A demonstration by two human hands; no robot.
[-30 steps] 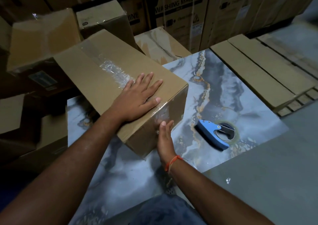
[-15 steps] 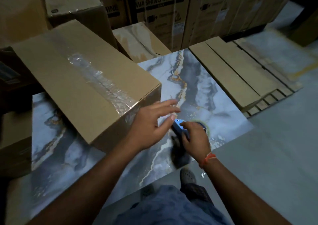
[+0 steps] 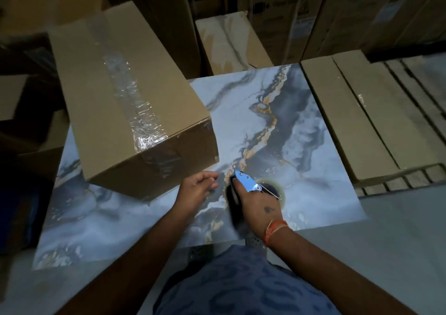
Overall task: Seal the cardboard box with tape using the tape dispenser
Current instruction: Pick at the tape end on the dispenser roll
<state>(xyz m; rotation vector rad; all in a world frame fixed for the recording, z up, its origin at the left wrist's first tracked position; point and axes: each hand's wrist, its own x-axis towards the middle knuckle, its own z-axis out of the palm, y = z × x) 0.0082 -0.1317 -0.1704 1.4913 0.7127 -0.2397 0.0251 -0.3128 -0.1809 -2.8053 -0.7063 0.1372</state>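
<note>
A brown cardboard box (image 3: 101, 92) lies on the marbled tile (image 3: 313, 160), closed, with a strip of clear wrinkled tape (image 3: 130, 102) running along its top seam and down its near end. My right hand (image 3: 258, 203) grips the blue tape dispenser (image 3: 248, 182) on the tile, just right of the box's near corner; the tape roll under it is mostly hidden. My left hand (image 3: 196, 190) hovers loosely curled beside the dispenser, holding nothing and apart from the box.
Large printed cartons (image 3: 301, 13) line the back. Flat cardboard packs (image 3: 357, 121) lie on a pallet at the right. More boxes (image 3: 26, 131) crowd the left. Grey floor (image 3: 386, 254) spreads at the lower right.
Both hands left the box. My right hand reached to the dispenser and closed on it. My left hand drew in beside it. The view shifted left.
</note>
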